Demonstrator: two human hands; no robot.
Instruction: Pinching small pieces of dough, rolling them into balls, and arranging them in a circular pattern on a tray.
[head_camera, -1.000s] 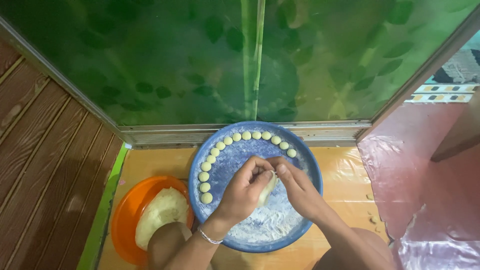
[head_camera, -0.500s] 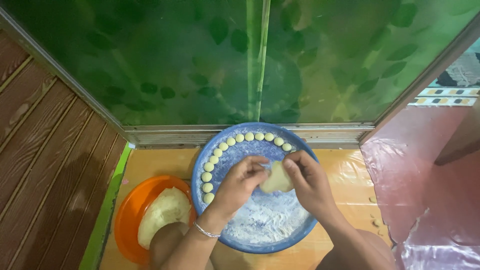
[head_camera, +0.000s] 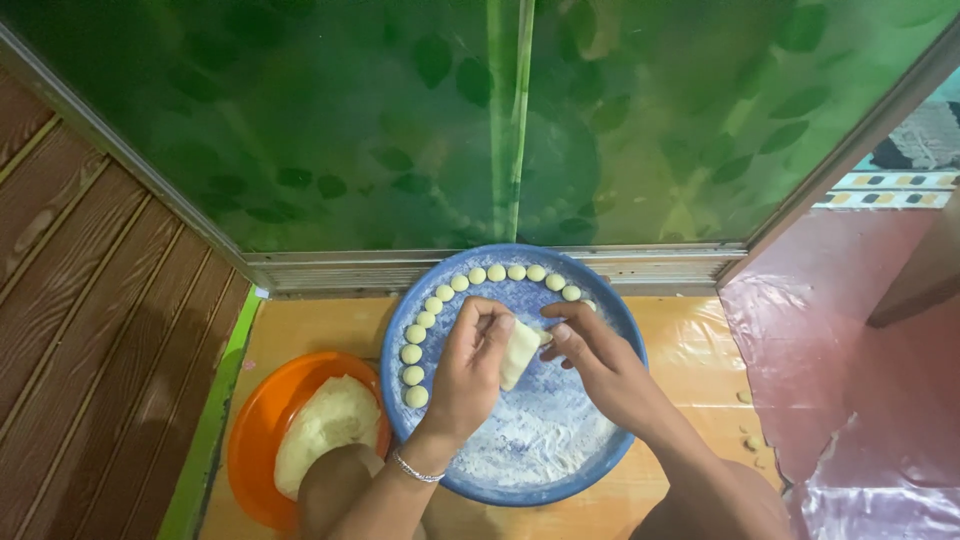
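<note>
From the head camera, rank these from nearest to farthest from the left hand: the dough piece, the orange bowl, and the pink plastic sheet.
1. Dough piece: held in the left hand, over the blue plate.
2. Orange bowl: lower left, beside the plate.
3. Pink plastic sheet: far right, beyond the right hand.

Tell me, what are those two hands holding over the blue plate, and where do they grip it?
A flattened pale piece of dough. The left hand pinches its left edge with fingers and thumb; the right hand touches its upper right end with its fingertips.

orange bowl (head_camera: 255, 440) beside green glass (head_camera: 400, 130)
</note>
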